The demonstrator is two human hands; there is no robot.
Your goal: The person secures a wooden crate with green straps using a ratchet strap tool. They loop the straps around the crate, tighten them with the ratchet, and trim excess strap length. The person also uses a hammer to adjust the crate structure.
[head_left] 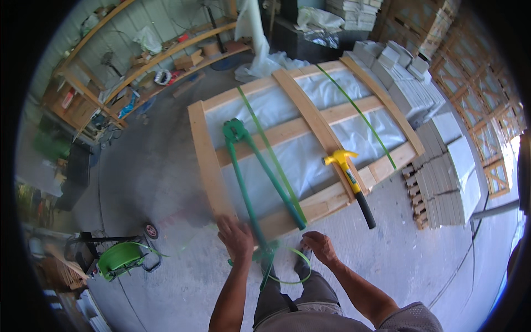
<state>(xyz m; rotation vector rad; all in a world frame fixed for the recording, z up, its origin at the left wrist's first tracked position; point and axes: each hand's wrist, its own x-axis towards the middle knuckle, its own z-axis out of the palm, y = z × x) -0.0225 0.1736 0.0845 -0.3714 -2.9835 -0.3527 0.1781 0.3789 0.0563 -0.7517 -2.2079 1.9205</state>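
Observation:
A wooden crate frame wrapped in white plastic lies flat in front of me, with two green straps running across it. On it rests a long-handled green strapping tool, its handles pointing toward me. My left hand lies with fingers spread on the frame's near edge, just left of the tool's handle. A loose loop of green strap curls above my legs, and my right hand is closed on it. To the right, a yellow-headed hammer with a black handle lies on the frame.
A green strap dispenser on a wheeled cart stands at my left on the concrete floor. Stacks of grey slabs on pallets sit right of the crate. Wooden shelves with clutter line the far left, and wooden crates stand at the far right.

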